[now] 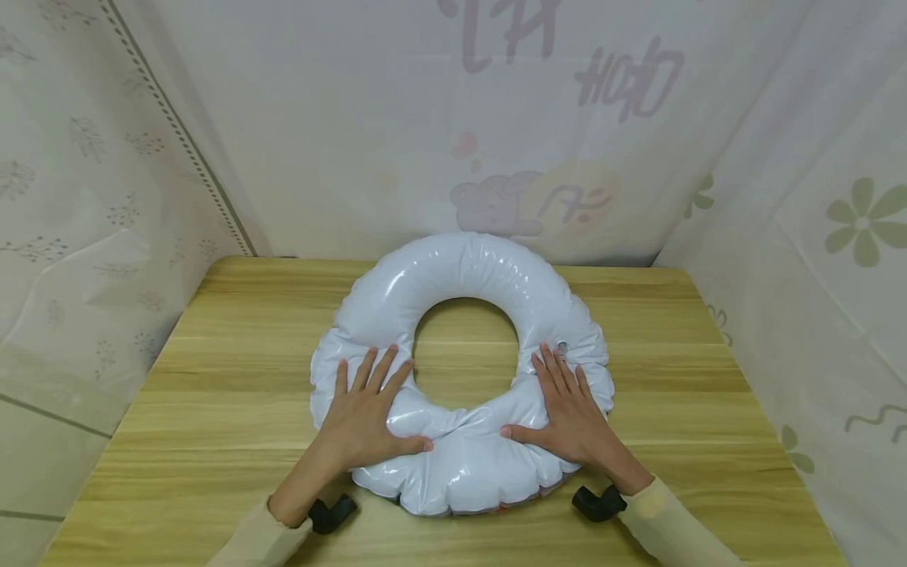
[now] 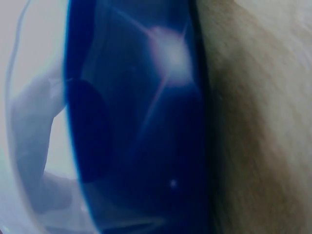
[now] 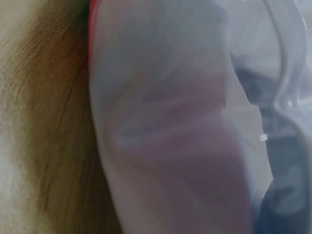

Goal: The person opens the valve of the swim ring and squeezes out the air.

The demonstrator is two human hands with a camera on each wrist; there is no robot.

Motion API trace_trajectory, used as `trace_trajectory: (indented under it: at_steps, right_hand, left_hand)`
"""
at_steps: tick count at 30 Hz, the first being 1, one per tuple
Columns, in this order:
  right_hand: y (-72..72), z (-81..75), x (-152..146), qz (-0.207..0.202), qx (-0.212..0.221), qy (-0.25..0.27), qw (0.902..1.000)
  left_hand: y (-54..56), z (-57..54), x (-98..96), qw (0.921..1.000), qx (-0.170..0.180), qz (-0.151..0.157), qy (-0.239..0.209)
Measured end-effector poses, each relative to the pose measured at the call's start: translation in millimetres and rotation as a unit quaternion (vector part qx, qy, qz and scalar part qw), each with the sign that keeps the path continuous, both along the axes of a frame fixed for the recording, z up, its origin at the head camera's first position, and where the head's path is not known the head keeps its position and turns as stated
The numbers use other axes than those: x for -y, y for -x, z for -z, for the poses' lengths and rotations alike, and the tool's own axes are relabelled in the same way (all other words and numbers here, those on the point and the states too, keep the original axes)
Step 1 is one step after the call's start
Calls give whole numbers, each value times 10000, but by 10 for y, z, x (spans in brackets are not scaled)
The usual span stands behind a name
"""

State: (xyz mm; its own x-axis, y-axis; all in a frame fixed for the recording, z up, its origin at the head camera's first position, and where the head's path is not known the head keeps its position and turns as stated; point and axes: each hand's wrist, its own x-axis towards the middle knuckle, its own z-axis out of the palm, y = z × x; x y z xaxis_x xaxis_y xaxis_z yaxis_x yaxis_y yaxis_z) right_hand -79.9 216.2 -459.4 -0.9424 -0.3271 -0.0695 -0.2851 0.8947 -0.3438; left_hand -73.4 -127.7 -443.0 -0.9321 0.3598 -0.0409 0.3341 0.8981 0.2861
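Note:
A white inflatable swim ring (image 1: 489, 268) lies flat on the wooden table, its hole facing up. My left hand (image 1: 364, 417) rests on the ring's near left part, fingers spread and straight. On the near right part lies my right hand (image 1: 575, 417), also with straight fingers, the fingertips beside a small clear valve (image 1: 563, 346). The plastic is creased between the two thumbs. Up close, the left wrist view has a glossy dark blue part of the ring (image 2: 146, 122); the right wrist view has a pale, pinkish part (image 3: 170, 161). Neither wrist view includes fingers.
The wood-grained table (image 1: 234, 378) extends around the ring on all sides. Behind it hangs a pale printed curtain (image 1: 340, 142), with more patterned sheets at left and right. Black wrist cameras (image 1: 599, 504) sit under both wrists, close to the ring's near edge.

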Motion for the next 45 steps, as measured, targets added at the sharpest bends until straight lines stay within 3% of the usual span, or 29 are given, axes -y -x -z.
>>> trace_trajectory:
  at_steps: [45]
  right_hand:
    - [-16,-4,30,60,-128,-155,9998]
  left_hand:
    - [-26,-6,-39,9994,-306,-27,142]
